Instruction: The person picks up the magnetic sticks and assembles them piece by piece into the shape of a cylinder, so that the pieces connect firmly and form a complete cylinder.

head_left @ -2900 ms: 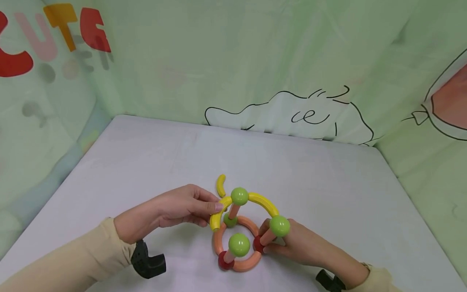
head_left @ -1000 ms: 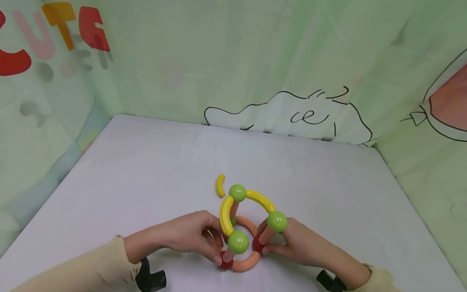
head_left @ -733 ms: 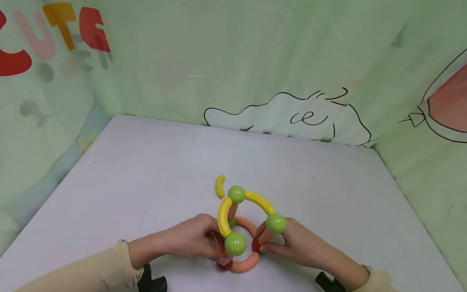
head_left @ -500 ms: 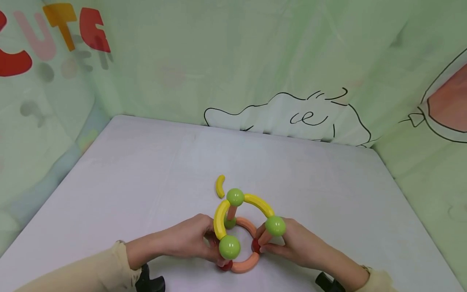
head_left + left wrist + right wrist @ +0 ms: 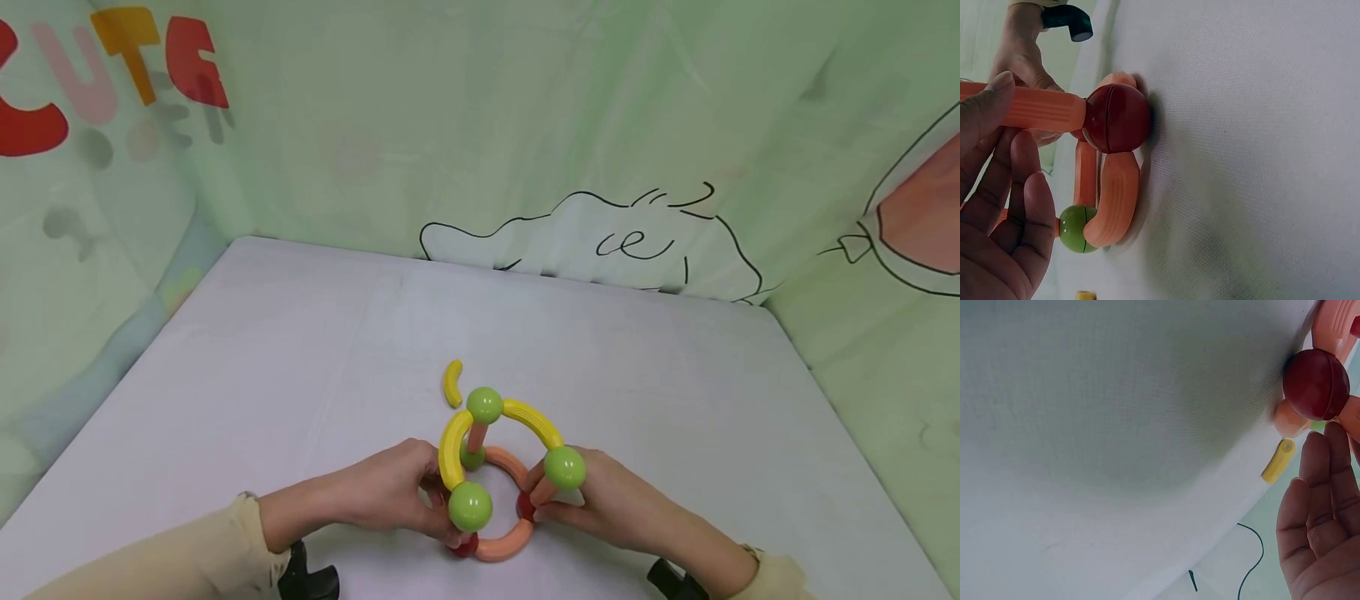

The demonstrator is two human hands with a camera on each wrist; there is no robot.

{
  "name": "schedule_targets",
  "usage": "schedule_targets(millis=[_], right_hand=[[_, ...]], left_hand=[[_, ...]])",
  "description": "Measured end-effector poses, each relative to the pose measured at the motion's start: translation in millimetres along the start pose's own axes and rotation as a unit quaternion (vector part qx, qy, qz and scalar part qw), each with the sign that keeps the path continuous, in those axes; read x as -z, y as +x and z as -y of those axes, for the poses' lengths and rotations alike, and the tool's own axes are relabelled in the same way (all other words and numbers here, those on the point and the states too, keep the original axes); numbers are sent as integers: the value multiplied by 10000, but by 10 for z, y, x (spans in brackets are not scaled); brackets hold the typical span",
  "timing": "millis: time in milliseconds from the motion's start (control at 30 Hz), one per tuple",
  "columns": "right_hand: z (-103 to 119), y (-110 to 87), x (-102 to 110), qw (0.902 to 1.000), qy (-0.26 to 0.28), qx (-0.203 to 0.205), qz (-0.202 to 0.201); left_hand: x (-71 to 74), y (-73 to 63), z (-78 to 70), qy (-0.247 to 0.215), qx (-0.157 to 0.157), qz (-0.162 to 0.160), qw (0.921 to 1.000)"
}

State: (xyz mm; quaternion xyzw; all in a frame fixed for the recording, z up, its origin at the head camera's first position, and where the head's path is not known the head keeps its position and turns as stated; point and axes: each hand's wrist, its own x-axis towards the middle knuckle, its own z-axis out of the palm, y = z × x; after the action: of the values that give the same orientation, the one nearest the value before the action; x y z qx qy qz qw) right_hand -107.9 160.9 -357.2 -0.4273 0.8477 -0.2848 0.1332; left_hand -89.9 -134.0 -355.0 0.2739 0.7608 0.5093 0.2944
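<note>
A magnetic ball-and-rod toy stands upright on the table. Orange curved rods (image 5: pixel 504 546) and red balls (image 5: pixel 1119 119) make up much of its bottom ring. Two yellow curved rods (image 5: pixel 454 450) link three green balls (image 5: pixel 471 506) at the top, with the front and right-hand balls not joined to each other. My left hand (image 5: pixel 386 492) pinches the near-left upright orange rod (image 5: pixel 1047 109) between thumb and fingers, just above a red ball. On the other side, my right hand (image 5: pixel 615 500) pinches the right upright orange rod (image 5: pixel 1350 412) near its red ball (image 5: pixel 1316 384).
A loose yellow curved rod (image 5: pixel 453 383) lies just behind the toy. White cloth covers the table (image 5: pixel 300 333), and printed green curtains (image 5: pixel 487 100) stand along its back and sides. Black wrist cameras (image 5: pixel 307 575) sit below both hands.
The left yellow curved rod, earlier held by my left hand with a free end, now meets the near-left green ball. My left hand moved down to the upright rod, and that ball shifted slightly left.
</note>
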Motion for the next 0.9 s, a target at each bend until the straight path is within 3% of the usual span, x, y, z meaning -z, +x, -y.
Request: schedule_targets(millis=[133,267,367,467,667,767,900], right_hand=[[8,-10,2,10000,44,-17,17],[0,-33,7,9999,-25,-148,19],[-12,-50,5,9983,-78,-552,155],[-14,-61,-14,9949,-171,-948,300],[-5,-40,-81,9930,-286,-1132,184],[-3,-21,-101,9933,-300,-1114,110],[-6,-10,-91,9918,-404,-1204,115]], left_hand=[[69,-23,-31,211,119,1,9997],[298,-37,-22,955,266,-29,9951],[421,24,51,1510,401,-216,9875],[423,147,143,1755,410,-353,9830],[339,369,224,1482,-53,-175,9888],[317,406,231,1314,-172,-171,9910],[297,403,251,1273,-98,-262,9915]])
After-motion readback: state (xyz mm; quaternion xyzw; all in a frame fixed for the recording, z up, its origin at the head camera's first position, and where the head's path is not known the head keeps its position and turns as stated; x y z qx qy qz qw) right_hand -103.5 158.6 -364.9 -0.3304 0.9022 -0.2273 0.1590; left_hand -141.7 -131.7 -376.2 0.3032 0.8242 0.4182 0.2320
